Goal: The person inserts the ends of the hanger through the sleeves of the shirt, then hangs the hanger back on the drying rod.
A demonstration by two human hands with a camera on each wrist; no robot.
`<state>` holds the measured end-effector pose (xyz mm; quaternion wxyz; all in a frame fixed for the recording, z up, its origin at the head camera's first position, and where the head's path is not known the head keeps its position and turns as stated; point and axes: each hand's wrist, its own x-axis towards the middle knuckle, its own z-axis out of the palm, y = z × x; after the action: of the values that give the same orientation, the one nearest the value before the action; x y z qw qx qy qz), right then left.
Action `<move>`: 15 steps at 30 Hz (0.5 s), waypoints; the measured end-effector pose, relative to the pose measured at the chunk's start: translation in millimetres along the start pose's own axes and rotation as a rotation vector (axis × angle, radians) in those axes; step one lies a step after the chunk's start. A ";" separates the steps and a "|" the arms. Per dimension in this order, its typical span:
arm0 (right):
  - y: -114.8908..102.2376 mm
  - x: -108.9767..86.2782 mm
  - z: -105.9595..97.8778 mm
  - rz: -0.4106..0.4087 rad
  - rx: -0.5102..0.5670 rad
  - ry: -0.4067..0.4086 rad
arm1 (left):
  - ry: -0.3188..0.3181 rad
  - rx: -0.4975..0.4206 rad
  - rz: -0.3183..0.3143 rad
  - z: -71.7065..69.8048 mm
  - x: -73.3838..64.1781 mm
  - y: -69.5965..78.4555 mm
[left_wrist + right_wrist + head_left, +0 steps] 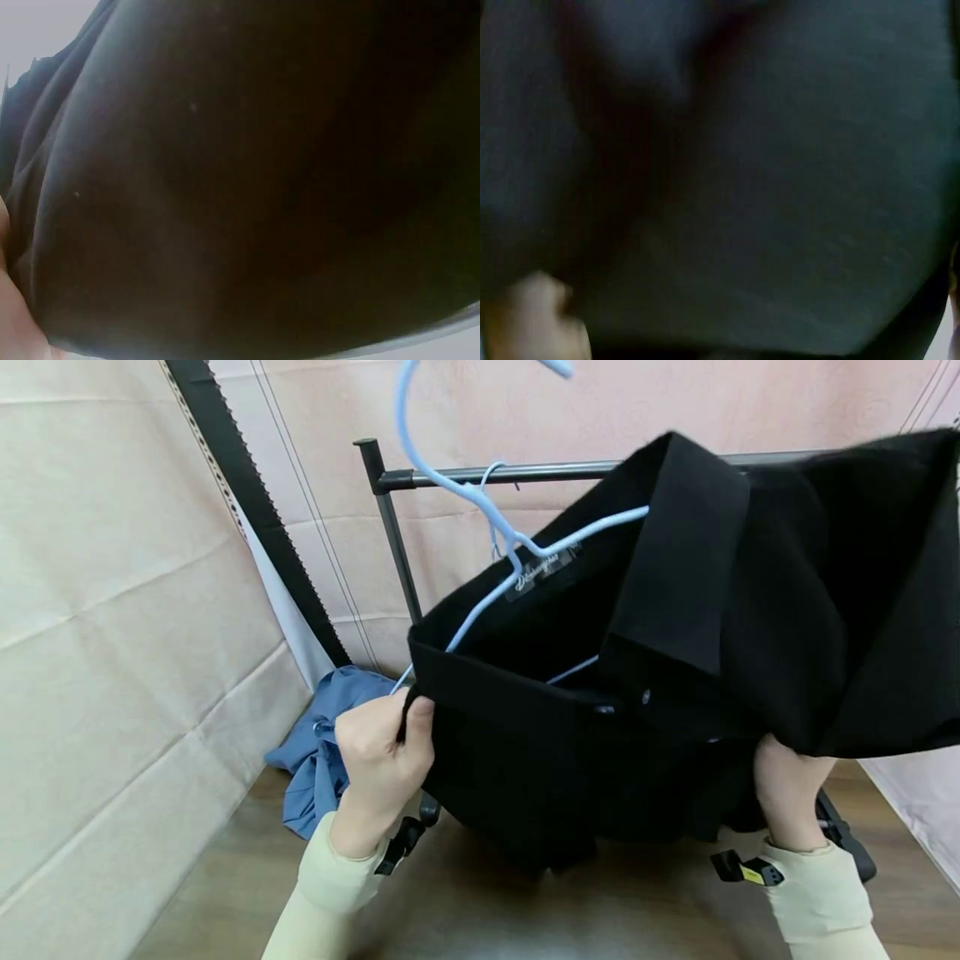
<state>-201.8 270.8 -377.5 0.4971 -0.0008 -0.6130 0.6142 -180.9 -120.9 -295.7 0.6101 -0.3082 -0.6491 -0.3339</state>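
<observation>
A black garment (pixel 525 752) with a wide band along its opening, small buttons and an inside label (pixel 542 572) is held up in the head view. Inside the opening sits a light blue hanger (pixel 491 510), its hook standing above the cloth. My left hand (pixel 382 760) grips the garment's left edge, thumb on the front, close to one hanger arm's end. On the right, my right hand (pixel 791 789) reaches up under the cloth, which hides its fingers. Dark fabric fills most of both wrist views; the right one is blurred.
Behind the garment stands a dark metal rack with a horizontal rail (pixel 540 472). Another blue hanger (pixel 491 485) hangs on that rail. Crumpled blue cloth (pixel 318 760) lies at the left, beside the light fabric wall (pixel 135 635). The floor (pixel 225 893) looks like wood.
</observation>
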 end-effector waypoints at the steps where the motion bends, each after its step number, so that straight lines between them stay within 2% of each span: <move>1: 3.0 -0.3 0.2 0.016 -0.018 -0.029 | -0.016 -0.003 0.014 1.4 -2.0 -1.4; 4: 14.5 -4.3 -0.4 0.094 -0.185 -0.165 | -0.086 0.017 0.061 5.9 -9.4 -5.9; 8: 33.4 -8.1 -0.3 0.198 -0.353 -0.343 | -0.181 0.113 0.098 12.1 -17.6 -10.9; 11: 42.7 -9.3 -1.1 0.295 -0.496 -0.513 | -0.250 0.186 0.074 16.6 -20.2 -12.6; 15: 48.3 -7.7 6.2 0.369 -0.563 -0.695 | -0.307 0.241 -0.010 22.3 -18.1 -12.9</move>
<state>-231.1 273.3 -417.0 0.1263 -0.0388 -0.8748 0.4660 -203.2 -110.4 -315.1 0.5348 -0.2773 -0.7712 -0.2059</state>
